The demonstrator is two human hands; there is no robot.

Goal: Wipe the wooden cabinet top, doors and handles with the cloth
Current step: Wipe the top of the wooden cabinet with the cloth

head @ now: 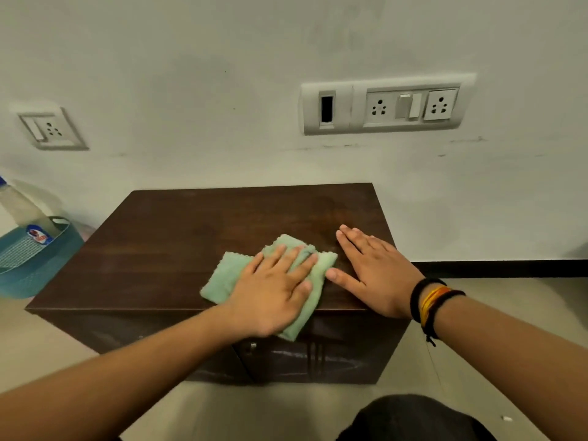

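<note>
A low dark wooden cabinet (178, 230) stands against the wall. A light green cloth (222, 278) lies on its top near the front edge, one corner hanging over the front. My left hand (273, 291) presses flat on the cloth with fingers spread. My right hand (378, 272) rests flat and empty on the bare top just right of the cloth, thumb almost touching it. The doors (334, 358) face me below, with a small metal handle (253, 346) partly visible under my left wrist.
A blue basket (35, 265) holding a spray bottle (22, 205) sits on the floor left of the cabinet. Wall sockets (381, 105) are mounted above, and another socket (52, 128) at left. My dark-clothed knee (413, 418) is at the bottom right.
</note>
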